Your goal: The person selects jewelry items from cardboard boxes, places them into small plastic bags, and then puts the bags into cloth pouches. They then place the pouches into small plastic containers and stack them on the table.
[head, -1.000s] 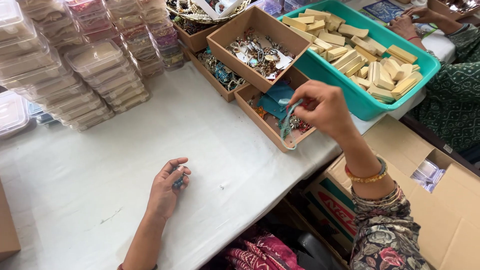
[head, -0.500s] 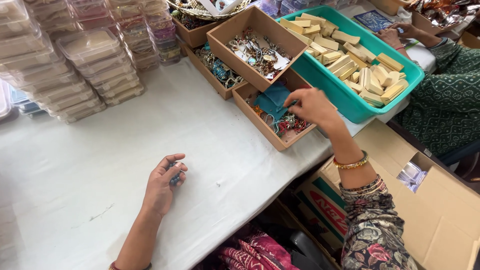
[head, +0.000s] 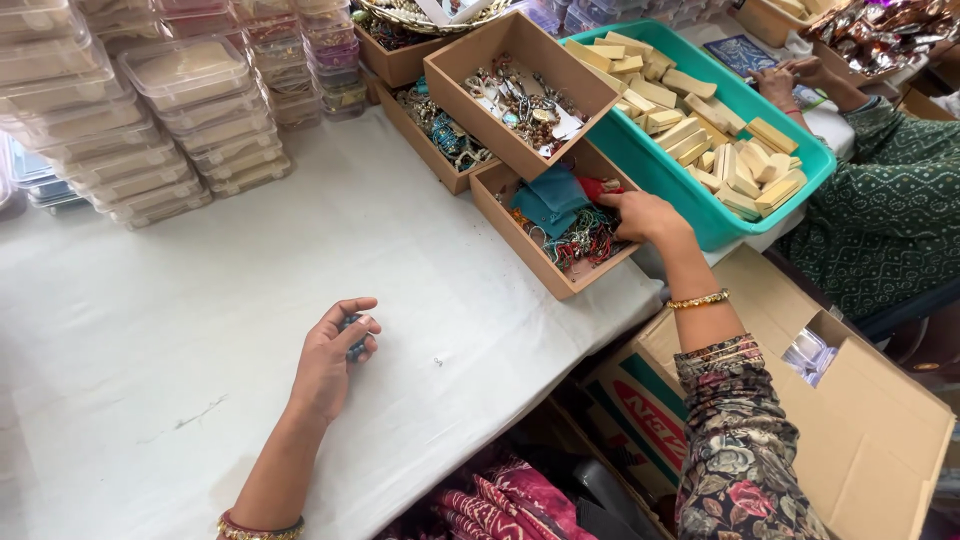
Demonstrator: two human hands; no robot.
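My left hand [head: 334, 362] rests on the white table [head: 200, 300], its fingers curled around a small dark blue beaded piece [head: 354, 334]. My right hand [head: 642, 216] reaches into the nearest brown cardboard tray [head: 520, 246], fingers down among a tangle of coloured threads and jewellery [head: 580, 240]. A teal cloth [head: 552, 200] and a red piece [head: 598, 187] lie in the same tray just beyond my fingers. Whether my right hand grips anything is hidden by the hand itself.
More brown trays of jewellery [head: 520, 95] stand behind. A teal tub [head: 730, 130] holds several tan blocks. Stacks of clear plastic boxes [head: 180, 120] fill the back left. Another person's hands [head: 790, 80] work at the far right. An open cardboard carton [head: 850, 400] sits below the table edge.
My right hand has come down from above the tray, where it held a thin teal cord, into the tray's contents. My left hand stays put on the table.
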